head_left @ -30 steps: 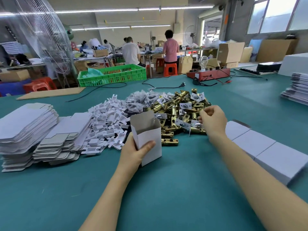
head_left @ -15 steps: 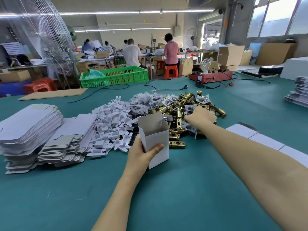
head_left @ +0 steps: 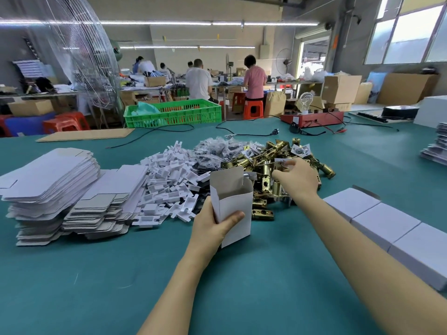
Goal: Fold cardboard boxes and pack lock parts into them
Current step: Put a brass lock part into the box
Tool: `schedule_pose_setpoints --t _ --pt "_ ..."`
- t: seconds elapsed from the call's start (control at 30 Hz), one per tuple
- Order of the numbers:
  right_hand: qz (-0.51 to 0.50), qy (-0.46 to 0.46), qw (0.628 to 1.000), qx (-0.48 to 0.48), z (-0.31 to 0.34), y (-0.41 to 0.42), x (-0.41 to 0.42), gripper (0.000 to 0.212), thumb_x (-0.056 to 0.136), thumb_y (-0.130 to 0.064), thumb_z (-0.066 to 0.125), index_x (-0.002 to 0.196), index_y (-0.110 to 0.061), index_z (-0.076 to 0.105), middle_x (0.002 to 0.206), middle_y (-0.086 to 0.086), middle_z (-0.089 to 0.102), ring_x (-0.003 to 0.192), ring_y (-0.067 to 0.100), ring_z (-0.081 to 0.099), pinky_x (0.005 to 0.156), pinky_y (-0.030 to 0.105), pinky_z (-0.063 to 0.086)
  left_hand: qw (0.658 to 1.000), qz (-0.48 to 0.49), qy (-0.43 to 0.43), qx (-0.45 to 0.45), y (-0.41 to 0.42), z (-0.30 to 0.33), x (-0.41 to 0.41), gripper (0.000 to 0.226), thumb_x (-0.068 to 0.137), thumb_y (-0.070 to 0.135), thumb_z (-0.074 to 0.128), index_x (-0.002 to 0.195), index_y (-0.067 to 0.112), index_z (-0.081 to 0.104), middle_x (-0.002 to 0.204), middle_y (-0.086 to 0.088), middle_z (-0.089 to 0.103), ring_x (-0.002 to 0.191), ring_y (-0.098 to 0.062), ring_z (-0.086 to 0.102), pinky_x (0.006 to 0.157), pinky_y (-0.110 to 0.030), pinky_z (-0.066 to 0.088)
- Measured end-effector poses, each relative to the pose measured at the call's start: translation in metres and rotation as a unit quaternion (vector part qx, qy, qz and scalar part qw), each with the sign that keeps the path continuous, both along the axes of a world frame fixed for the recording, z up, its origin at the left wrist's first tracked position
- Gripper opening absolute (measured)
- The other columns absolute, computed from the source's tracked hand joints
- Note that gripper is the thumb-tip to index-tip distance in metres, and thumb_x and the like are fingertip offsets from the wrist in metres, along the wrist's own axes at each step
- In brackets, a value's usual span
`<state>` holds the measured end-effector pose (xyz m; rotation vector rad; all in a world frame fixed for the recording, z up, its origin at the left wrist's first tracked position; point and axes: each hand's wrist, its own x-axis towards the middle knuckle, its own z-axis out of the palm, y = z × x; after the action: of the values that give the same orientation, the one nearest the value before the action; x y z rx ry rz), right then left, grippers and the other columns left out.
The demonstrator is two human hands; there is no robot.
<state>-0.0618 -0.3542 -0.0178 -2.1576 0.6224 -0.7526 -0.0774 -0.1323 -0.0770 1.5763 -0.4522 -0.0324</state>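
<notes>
My left hand [head_left: 212,228] grips an upright white cardboard box [head_left: 233,204] with its top flaps open, standing on the green table. My right hand [head_left: 296,177] reaches into the pile of brass lock latches [head_left: 263,170] just behind the box, with its fingers curled among the parts and a small clear bag [head_left: 281,163]. What the fingers hold is hidden. Beside the latches lie a heap of white plastic inserts [head_left: 169,182] and small bagged screws [head_left: 217,148]. Stacks of flat box blanks [head_left: 50,182] sit at the left.
A row of closed white boxes [head_left: 387,226] lies along the right. A green crate [head_left: 174,112], a cardboard sheet [head_left: 84,135], black cables [head_left: 242,134] and a red device [head_left: 312,118] stand farther back. Another stack of blanks [head_left: 437,146] is at the far right edge. People work at distant tables.
My right hand moved left and deeper into the latch pile, closer to the box. My left hand kept the box upright in about the same spot.
</notes>
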Motion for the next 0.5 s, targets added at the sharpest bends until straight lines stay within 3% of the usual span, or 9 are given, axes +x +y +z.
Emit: schedule_pose_setpoints --t 0.13,0.27,0.33,0.4,0.5 --pt "0.028 -0.101 0.989 0.100 0.010 0.002 -0.021 0.046 0.074 -0.029 0.075 0.116 -0.017 0.063 0.094 -0.004 0.064 0.088 0.016 0.060 0.070 0.027 0.043 1.000 0.011 0.001 0.005 -0.001 -0.002 -0.001 0.048 0.069 0.041 0.079 0.111 0.039 0.058 0.103 0.018 0.071 0.095 -0.004 0.068 0.083 -0.030 0.056" --pt "0.094 -0.159 0.972 0.146 0.049 0.008 -0.037 0.023 0.073 -0.021 0.079 0.092 -0.023 0.066 0.085 -0.001 0.068 0.077 0.022 0.070 0.077 0.041 0.058 1.000 0.017 0.007 0.007 -0.002 -0.002 0.000 0.048 0.068 0.040 0.079 0.111 0.035 0.060 0.101 0.016 0.072 0.094 -0.007 0.068 0.083 -0.034 0.056" --pt "0.125 -0.194 0.955 0.188 0.068 0.011 -0.045 0.022 0.074 -0.017 0.080 0.092 -0.018 0.066 0.083 0.004 0.071 0.072 0.021 0.072 0.074 0.040 0.060 1.000 0.025 0.003 0.012 -0.003 -0.002 -0.001 0.048 0.067 0.041 0.079 0.111 0.034 0.060 0.101 0.015 0.072 0.094 -0.008 0.068 0.085 -0.037 0.057" --pt "0.169 -0.218 0.928 0.250 0.085 0.014 -0.054 0.022 0.075 -0.012 0.079 0.093 -0.012 0.066 0.081 0.004 0.073 0.074 0.019 0.073 0.072 0.034 0.060 0.999 0.030 0.003 0.015 -0.004 -0.001 -0.002 0.049 0.066 0.042 0.079 0.110 0.034 0.060 0.100 0.015 0.072 0.094 -0.008 0.068 0.085 -0.036 0.057" --pt "0.268 -0.205 0.854 0.396 0.097 0.021 -0.065 0.019 0.073 -0.006 0.075 0.089 -0.002 0.065 0.077 0.008 0.074 0.076 0.020 0.073 0.065 0.025 0.058 0.999 0.030 0.008 0.015 -0.003 0.000 -0.003 0.049 0.066 0.042 0.078 0.110 0.035 0.059 0.100 0.017 0.071 0.093 -0.004 0.067 0.080 -0.029 0.057"
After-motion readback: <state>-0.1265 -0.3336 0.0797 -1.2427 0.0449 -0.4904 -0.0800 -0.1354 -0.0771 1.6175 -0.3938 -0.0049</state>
